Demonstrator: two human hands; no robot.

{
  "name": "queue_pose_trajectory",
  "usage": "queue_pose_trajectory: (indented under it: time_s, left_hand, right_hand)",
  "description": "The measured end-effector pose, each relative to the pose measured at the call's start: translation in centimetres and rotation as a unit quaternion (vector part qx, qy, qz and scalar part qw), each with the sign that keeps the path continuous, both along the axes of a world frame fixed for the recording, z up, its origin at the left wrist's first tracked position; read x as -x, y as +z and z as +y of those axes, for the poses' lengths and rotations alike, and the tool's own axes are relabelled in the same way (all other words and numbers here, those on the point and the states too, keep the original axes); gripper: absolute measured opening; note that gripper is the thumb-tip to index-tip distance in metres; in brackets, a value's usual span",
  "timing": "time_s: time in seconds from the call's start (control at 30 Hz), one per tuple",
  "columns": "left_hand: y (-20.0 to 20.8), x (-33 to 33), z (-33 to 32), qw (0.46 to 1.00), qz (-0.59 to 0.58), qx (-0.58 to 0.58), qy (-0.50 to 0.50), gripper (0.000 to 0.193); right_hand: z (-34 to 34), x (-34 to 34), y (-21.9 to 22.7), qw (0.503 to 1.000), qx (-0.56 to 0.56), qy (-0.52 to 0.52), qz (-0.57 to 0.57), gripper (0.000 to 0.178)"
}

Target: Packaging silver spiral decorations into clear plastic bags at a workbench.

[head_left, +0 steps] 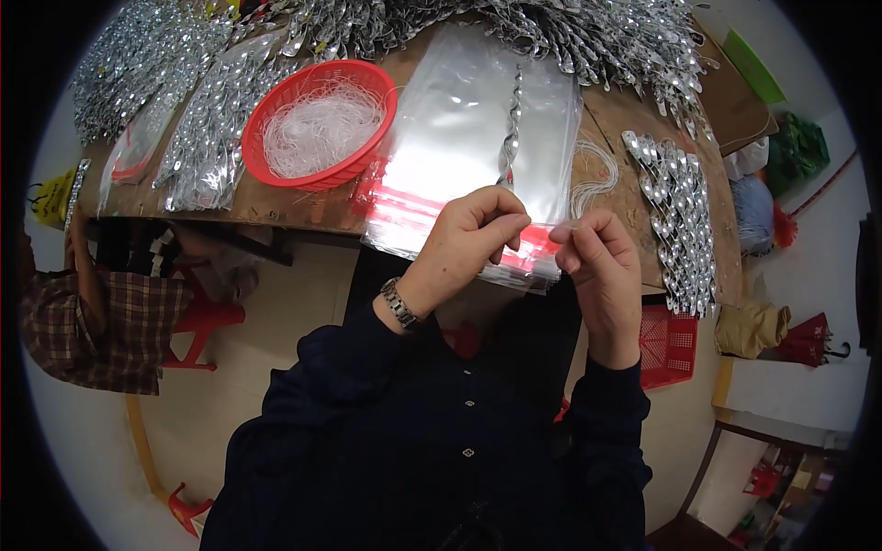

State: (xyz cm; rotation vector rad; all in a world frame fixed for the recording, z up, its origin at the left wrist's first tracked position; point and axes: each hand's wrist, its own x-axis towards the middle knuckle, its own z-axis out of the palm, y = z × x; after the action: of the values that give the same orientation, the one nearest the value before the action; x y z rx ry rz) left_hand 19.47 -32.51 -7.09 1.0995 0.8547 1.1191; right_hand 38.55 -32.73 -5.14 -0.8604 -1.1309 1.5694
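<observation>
While the left hand and the right hand stand slightly apart, each with thumb and finger pinched together, what looks like a fine clear thread spans the gap between them. Just beyond the left fingertips, a twisted silver foil strip lies on the stacked clear plastic bags; whether that hand touches it, I cannot tell. The step in hand appears to be handling the thread at the strip's near end. The next move probably calls for light thread tension and a steady pinch.
</observation>
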Motion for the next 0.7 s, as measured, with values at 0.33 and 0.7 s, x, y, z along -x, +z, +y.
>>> queue_pose_trajectory:
  time_s: [0.33, 0.7]
  left_hand:
    - [-0.8, -0.2, 0.0, 0.997, 0.052, -0.045, 0.028, 0.011]
    - [0.0, 0.4, 0.2, 0.998, 0.066, 0.014, -0.014, 0.015]
  right_hand:
    - [-1.1, 2.0, -0.6, 0.979, -0.147, -0.063, -0.13, 0.002]
    - [-0.2, 1.6, 0.1, 0.694, -0.509, -0.092, -0.501, 0.013]
